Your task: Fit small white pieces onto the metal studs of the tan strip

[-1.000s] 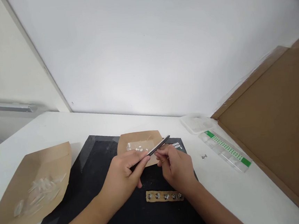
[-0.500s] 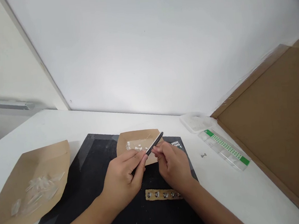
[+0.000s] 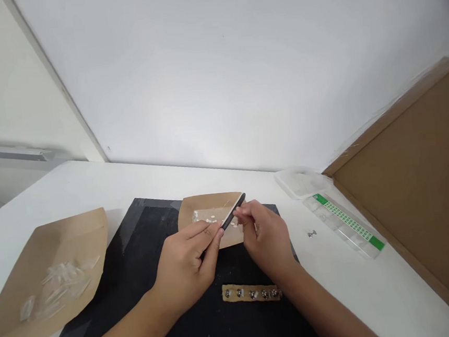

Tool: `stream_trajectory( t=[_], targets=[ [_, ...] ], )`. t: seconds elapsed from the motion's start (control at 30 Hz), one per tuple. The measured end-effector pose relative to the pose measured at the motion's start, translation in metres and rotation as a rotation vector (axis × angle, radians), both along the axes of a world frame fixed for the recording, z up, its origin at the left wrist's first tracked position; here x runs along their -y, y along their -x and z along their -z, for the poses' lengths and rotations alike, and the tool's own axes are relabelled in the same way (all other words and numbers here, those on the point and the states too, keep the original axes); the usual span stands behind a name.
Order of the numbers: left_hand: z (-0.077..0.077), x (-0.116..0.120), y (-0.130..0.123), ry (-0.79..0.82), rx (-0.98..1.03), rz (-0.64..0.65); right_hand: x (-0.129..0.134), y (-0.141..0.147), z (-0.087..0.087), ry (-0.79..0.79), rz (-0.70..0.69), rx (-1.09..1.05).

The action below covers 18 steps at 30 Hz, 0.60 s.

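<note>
My left hand [image 3: 188, 255] pinches the lower end of a thin black strip [image 3: 234, 212] with a pale edge, tilted up to the right. Close beside the strip's middle, the fingertips of my right hand [image 3: 265, 233] are pressed together; anything between them is too small to make out. Behind the fingers lies a small brown paper tray [image 3: 211, 199] with small white ovals and clear bits. Below my hands, a tan strip [image 3: 247, 298] bearing several shiny metal pieces rests on the black mat [image 3: 207, 332].
A larger brown paper tray [image 3: 72, 229] at the left holds clear plastic pieces. On the right are small metal parts [image 3: 312, 233], a clear case with a green label [image 3: 349, 224], a translucent container [image 3: 302, 182] and a cardboard panel [image 3: 417, 172].
The whole view has shifted slightly. My right hand has moved a little up and right along the black strip, which stays in my left hand.
</note>
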State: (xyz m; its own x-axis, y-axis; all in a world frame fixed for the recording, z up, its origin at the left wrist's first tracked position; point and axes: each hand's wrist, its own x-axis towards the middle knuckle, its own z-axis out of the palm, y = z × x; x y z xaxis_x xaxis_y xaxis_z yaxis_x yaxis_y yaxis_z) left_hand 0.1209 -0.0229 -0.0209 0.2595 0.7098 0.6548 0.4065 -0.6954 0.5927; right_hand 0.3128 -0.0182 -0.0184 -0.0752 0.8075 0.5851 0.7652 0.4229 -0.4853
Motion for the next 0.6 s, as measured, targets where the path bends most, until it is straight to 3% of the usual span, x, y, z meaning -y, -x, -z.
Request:
stream_trajectory(
  t=[0.1,0.23,0.37,0.47,0.6],
  targets=[
    [0.0007,0.0012,0.0006,-0.015,-0.013,0.008,0.0006,-0.0018,-0.0016,0.015,-0.066,0.03],
    [-0.0004,0.0007,0.0009,-0.045,-0.027,0.011,0.0011,-0.0036,-0.0047,-0.016,-0.006,0.068],
    [-0.0008,-0.0009,0.0017,-0.074,-0.05,-0.011,0.0005,-0.0013,-0.0065,-0.078,-0.058,0.152],
    [-0.0012,-0.0016,0.0024,-0.09,-0.061,-0.017,0.0007,0.0006,-0.0082,-0.067,0.006,0.152],
    [-0.0021,-0.002,0.0025,-0.085,-0.056,0.003,0.0021,0.0004,-0.0102,-0.082,-0.058,0.158]
  ],
)
